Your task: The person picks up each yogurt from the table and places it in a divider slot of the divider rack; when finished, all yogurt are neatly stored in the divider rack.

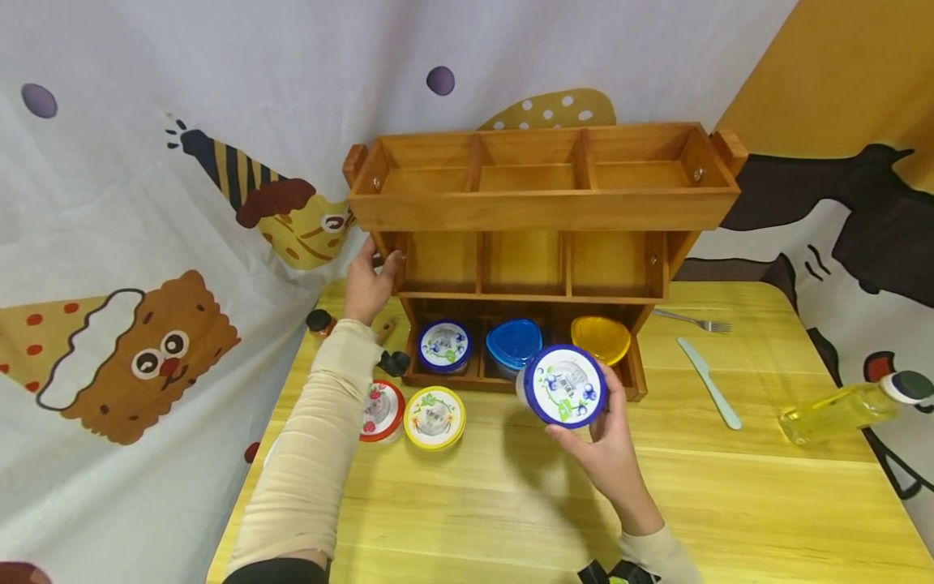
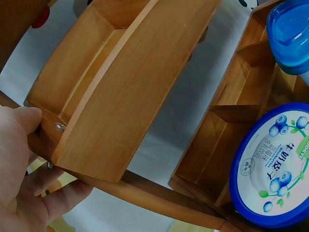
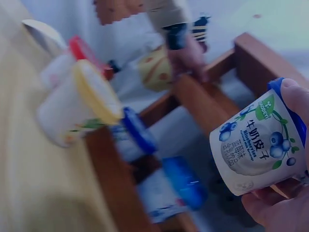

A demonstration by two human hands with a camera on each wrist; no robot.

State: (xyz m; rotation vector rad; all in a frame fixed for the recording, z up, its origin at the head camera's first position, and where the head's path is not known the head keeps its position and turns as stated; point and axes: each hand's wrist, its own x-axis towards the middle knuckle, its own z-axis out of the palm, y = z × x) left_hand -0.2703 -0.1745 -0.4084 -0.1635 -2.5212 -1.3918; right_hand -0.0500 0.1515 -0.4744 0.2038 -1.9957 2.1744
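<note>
A three-tier wooden rack (image 1: pixel 540 207) stands at the back of the table. My left hand (image 1: pixel 370 280) grips the rack's left side post (image 2: pixel 53 140) at the middle tier. My right hand (image 1: pixel 601 442) holds a blue-lidded blueberry yogurt cup (image 1: pixel 564 385) tilted in front of the bottom tier; the cup (image 3: pixel 258 145) fills the right wrist view. The bottom tier holds another blue-lidded cup (image 1: pixel 443 346), a blue triangular lid container (image 1: pixel 514 343) and a yellow one (image 1: pixel 601 338). A red-lidded cup (image 1: pixel 381 410) and a yellow-lidded cup (image 1: pixel 434 417) stand on the table before the rack.
A fork (image 1: pixel 693 321) and a pale knife (image 1: pixel 709 381) lie right of the rack. An oil bottle (image 1: pixel 850 408) lies on its side near the table's right edge. A small dark-capped bottle (image 1: pixel 319 322) stands left of the rack. A patterned cloth hangs behind.
</note>
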